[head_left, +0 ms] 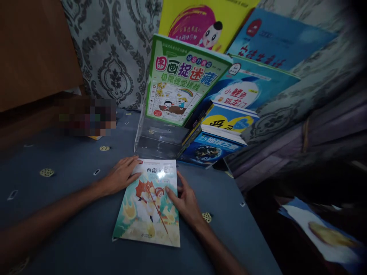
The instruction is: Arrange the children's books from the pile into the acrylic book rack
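A thin paperback book (143, 225) with a white, green and yellow cover lies on the patterned grey cloth in front of me. Its cover shows a figure with a long staff and a red cape. My left hand (120, 175) holds its upper left edge, fingers at the top corner and thumb on the cover. At the right edge, my right hand (186, 200) grips it with the thumb on top; the other fingers are partly hidden beside or below the book. Just beyond stands a clear plastic book rack (155, 147), with a bare lower slot facing the paperback.
Several books fill the rack, among them a green picture book (177, 82), a yellow book (223, 15) and a blue earth book (208, 151). A patterned curtain (111, 57) hangs behind. Left is a blurred-out patch (87, 116); right, the table edge drops into darkness.
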The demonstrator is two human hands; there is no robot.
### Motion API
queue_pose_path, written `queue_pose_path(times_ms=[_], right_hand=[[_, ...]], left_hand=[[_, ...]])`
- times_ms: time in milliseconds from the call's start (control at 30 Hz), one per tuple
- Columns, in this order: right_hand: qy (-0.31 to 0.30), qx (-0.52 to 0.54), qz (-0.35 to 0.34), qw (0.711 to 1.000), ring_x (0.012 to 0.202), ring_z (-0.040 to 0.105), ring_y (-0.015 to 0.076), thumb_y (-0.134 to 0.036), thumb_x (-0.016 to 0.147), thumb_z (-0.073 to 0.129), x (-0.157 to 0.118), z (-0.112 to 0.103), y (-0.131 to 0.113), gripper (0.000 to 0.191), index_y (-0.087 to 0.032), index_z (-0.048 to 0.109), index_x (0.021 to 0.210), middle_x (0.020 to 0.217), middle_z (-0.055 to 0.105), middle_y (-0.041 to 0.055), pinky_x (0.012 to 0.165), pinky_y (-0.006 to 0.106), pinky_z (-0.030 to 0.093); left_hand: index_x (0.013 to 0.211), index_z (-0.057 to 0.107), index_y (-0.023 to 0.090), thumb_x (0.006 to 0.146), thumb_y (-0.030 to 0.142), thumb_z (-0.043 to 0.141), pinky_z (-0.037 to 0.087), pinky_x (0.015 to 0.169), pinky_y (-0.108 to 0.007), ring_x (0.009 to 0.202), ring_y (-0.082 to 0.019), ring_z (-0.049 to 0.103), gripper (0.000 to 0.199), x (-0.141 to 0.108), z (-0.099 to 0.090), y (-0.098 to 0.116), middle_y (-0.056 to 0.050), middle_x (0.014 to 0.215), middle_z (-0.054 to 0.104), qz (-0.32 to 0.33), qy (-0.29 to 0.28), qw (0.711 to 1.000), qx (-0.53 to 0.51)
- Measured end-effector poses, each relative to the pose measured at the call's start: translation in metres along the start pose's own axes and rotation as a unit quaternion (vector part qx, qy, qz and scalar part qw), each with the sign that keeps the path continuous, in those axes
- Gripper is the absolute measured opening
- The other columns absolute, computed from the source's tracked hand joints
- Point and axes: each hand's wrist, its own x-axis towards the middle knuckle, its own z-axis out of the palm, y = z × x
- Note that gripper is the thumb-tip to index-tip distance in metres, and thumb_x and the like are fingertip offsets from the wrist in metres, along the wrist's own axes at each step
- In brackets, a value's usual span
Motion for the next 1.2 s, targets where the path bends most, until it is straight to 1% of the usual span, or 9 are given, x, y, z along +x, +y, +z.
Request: queue_pose_path(times_ms=[100, 233, 333, 400, 433, 500, 600, 900, 1200], right_hand=[[0.06, -0.096, -0.055, 0.992, 0.045, 0.059, 0.0169, -0.046, 0.087, 0.06, 0.0, -0.004, 0.002, 0.071, -0.009, 0.047, 0.146, 0.051, 0.062, -0.006, 0.053, 0.029, 0.051], [0.116, -0.162, -0.145, 0.969, 0.041, 0.049, 0.0124, -0.042, 0.095, 0.05, -0.005, -0.006, 0.004, 0.04, -0.014, 0.069, 0.116, 0.048, 0.052, -0.0067, 0.046, 0.025, 0.042], [0.057, -0.2, -0.266, 0.941, 0.064, 0.066, 0.0161, -0.035, 0.099, 0.046, -0.006, 0.003, -0.004, 0.033, -0.016, 0.071, 0.11, 0.073, 0.071, 0.0036, 0.063, 0.028, 0.055], [-0.022, -0.244, -0.344, 0.906, 0.101, 0.071, 0.0227, -0.034, 0.1, 0.047, -0.002, 0.016, -0.014, 0.035, -0.014, 0.067, 0.122, 0.109, 0.075, 0.0131, 0.089, 0.037, 0.058], [-0.063, -0.272, -0.366, 0.888, 0.119, 0.065, 0.0255, -0.036, 0.1, 0.049, 0.001, 0.023, -0.019, 0.04, -0.013, 0.063, 0.13, 0.126, 0.07, 0.0162, 0.102, 0.043, 0.053], [-0.124, -0.325, -0.364, 0.864, 0.141, 0.049, 0.0277, -0.04, 0.1, 0.052, 0.012, 0.038, -0.027, 0.053, -0.011, 0.052, 0.144, 0.148, 0.055, 0.019, 0.117, 0.049, 0.04], [-0.157, -0.365, -0.321, 0.86, 0.15, 0.035, 0.0273, -0.043, 0.101, 0.052, 0.03, 0.048, -0.028, 0.063, -0.008, 0.042, 0.151, 0.157, 0.043, 0.0203, 0.123, 0.051, 0.03], [-0.085, -0.389, -0.234, 0.887, 0.151, 0.033, 0.0284, -0.047, 0.104, 0.04, 0.041, -0.01, 0.017, 0.062, -0.011, 0.039, 0.155, 0.159, 0.04, 0.0183, 0.123, 0.056, 0.029], [-0.098, -0.39, -0.215, 0.89, 0.154, 0.026, 0.0271, -0.05, 0.104, 0.036, 0.042, -0.007, 0.02, 0.065, -0.011, 0.036, 0.156, 0.163, 0.032, 0.0174, 0.124, 0.054, 0.023]], left_hand=[[0.131, 0.054, 0.015, 0.101, 0.046, 0.042, 0.042, 0.111, -0.051, 0.133, -0.031, 0.054, 0.045, 0.0, 0.0, -0.001, -0.018, 0.14, 0.059, 0.013, 0.02, 1.0, -0.013], [0.127, 0.057, 0.015, 0.1, 0.046, 0.043, 0.044, 0.109, -0.05, 0.129, -0.031, 0.056, 0.044, 0.0, -0.002, 0.001, -0.018, 0.136, 0.061, 0.038, 0.025, 0.999, -0.005], [0.125, 0.059, 0.015, 0.1, 0.047, 0.043, 0.045, 0.108, -0.049, 0.127, -0.031, 0.057, 0.043, 0.0, -0.003, 0.003, -0.017, 0.133, 0.062, 0.052, 0.026, 0.998, -0.01], [0.125, 0.059, 0.016, 0.101, 0.047, 0.044, 0.046, 0.107, -0.048, 0.126, -0.03, 0.058, 0.042, -0.001, -0.003, 0.002, -0.016, 0.132, 0.063, 0.057, 0.032, 0.998, -0.018], [0.126, 0.059, 0.016, 0.101, 0.047, 0.043, 0.046, 0.107, -0.047, 0.126, -0.03, 0.058, 0.042, -0.002, -0.003, 0.001, -0.016, 0.133, 0.063, 0.058, 0.034, 0.998, -0.02], [0.128, 0.057, 0.017, 0.102, 0.047, 0.042, 0.046, 0.108, -0.047, 0.129, -0.029, 0.056, 0.043, -0.004, -0.002, -0.002, -0.015, 0.134, 0.063, 0.058, 0.035, 0.998, -0.018], [0.13, 0.057, 0.016, 0.102, 0.051, 0.042, 0.044, 0.11, -0.047, 0.131, -0.029, 0.056, 0.047, -0.007, -0.001, -0.008, -0.015, 0.137, 0.063, 0.052, 0.034, 0.998, -0.002], [0.132, 0.058, 0.018, 0.1, 0.061, 0.039, 0.045, 0.11, -0.048, 0.132, -0.03, 0.055, 0.056, -0.009, -0.001, -0.014, -0.015, 0.143, 0.06, 0.032, 0.024, 0.999, 0.002], [0.134, 0.056, 0.017, 0.1, 0.062, 0.035, 0.04, 0.114, -0.047, 0.141, -0.029, 0.048, 0.06, -0.007, -0.01, -0.009, -0.014, 0.149, 0.056, 0.028, -0.008, 1.0, 0.004]])
